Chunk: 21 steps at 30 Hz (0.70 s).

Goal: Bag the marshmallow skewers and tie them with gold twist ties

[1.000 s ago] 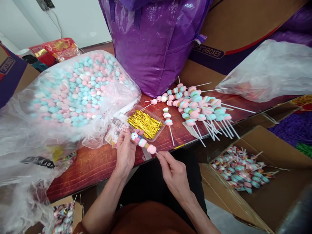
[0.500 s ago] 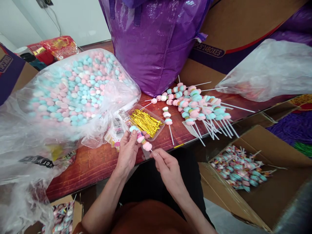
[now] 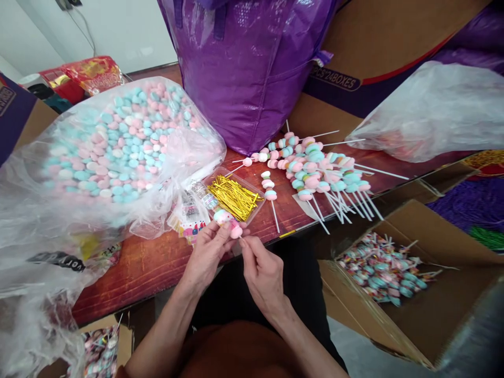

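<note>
My left hand (image 3: pixel 208 249) is closed around a marshmallow skewer (image 3: pixel 227 221) of pink, white and blue pieces, held over the table's front edge. My right hand (image 3: pixel 262 270) pinches the skewer's thin white stick just below the lowest pink piece. Right behind the hands sits a clear tray of gold twist ties (image 3: pixel 235 195). A small stack of printed clear wrappers (image 3: pixel 189 215) lies left of the tray.
A big clear bag of pink and blue marshmallows (image 3: pixel 118 142) fills the left of the red table (image 3: pixel 149 262). Finished skewers (image 3: pixel 315 170) lie piled at the right. A purple bag (image 3: pixel 252 68) stands behind. An open cardboard box of wrapped skewers (image 3: pixel 381 268) sits low right.
Both hands have drawn closer together and nearer the table edge; the skewer has slid further into my left hand, with my right hand moving left up the stick.
</note>
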{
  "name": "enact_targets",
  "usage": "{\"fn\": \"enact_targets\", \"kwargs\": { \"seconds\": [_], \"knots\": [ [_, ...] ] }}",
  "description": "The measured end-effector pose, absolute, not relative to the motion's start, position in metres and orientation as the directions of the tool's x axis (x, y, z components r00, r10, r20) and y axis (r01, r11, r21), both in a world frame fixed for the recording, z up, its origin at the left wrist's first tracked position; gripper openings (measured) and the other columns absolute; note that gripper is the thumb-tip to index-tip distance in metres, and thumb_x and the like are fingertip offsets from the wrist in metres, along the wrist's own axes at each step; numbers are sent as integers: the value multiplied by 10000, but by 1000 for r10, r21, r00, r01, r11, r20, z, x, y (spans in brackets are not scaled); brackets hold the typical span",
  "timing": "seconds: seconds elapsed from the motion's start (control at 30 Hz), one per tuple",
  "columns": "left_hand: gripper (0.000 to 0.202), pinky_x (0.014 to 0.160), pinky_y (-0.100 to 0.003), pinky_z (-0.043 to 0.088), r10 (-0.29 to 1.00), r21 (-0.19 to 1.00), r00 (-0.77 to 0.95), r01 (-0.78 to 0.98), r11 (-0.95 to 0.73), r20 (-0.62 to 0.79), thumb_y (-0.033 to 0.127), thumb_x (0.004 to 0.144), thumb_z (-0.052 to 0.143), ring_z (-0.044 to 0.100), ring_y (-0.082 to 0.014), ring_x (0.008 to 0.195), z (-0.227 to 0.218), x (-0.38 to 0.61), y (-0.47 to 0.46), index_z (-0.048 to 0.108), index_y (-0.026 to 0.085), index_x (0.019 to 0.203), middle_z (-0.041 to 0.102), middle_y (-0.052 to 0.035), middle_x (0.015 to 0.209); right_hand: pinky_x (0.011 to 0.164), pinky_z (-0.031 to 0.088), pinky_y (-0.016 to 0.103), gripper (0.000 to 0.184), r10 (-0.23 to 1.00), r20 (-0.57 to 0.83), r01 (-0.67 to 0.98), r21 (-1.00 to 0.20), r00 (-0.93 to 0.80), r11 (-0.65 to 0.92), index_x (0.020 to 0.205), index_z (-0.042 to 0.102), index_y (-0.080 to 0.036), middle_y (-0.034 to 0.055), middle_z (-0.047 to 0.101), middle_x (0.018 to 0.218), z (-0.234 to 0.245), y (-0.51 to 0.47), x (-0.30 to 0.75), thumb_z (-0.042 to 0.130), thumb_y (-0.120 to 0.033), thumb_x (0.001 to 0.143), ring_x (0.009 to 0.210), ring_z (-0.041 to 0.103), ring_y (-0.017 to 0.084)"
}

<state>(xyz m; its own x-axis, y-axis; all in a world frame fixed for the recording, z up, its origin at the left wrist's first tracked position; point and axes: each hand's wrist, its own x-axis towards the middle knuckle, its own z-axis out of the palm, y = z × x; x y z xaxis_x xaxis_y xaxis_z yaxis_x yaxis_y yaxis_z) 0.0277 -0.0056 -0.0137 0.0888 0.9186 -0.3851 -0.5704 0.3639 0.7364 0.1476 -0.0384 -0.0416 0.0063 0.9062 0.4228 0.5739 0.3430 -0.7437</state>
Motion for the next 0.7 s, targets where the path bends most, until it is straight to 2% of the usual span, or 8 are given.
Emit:
{"fn": "enact_targets", "kwargs": {
  "seconds": [0.13, 0.4, 0.53, 0.7],
  "knots": [
    [344, 836, -317, 562, 937, 762, -97, -613, 210, -337, 405, 740, 818, 732, -198, 879, -15, 14, 6, 702, 155, 947, 764, -70, 935, 574, 424, 201, 247, 947, 321, 550, -790, -8, 272, 800, 585, -189, -15, 569, 628, -41, -45, 148, 452, -215, 1006, 529, 508, 94],
    [358, 841, -344, 566, 938, 735, -68, -642, 219, -339, 383, 712, 838, 740, -217, 870, -20, 33, 3, 671, 160, 938, 758, -55, 875, 548, 361, 222, 268, 987, 161, 457, -880, 29, 130, 785, 570, -205, -21, 524, 628, -33, -35, 137, 428, -291, 996, 521, 426, 100],
    [375, 824, -364, 574, 920, 692, -46, -674, 259, -389, 399, 701, 845, 747, -237, 850, -19, 25, 4, 671, 146, 917, 763, -73, 854, 568, 340, 231, 286, 996, 79, 403, -911, -41, 89, 743, 540, -200, -34, 475, 629, -27, -33, 141, 450, -320, 987, 551, 410, 101],
    [312, 804, -328, 571, 928, 709, -134, -686, 166, -347, 364, 744, 820, 744, -219, 863, -20, 17, 8, 659, 155, 911, 761, -62, 881, 536, 305, 238, 341, 993, -83, 268, -962, -87, -57, 712, 532, -198, -54, 385, 600, -27, -41, 145, 446, -379, 988, 546, 357, 102]
  ]
}}
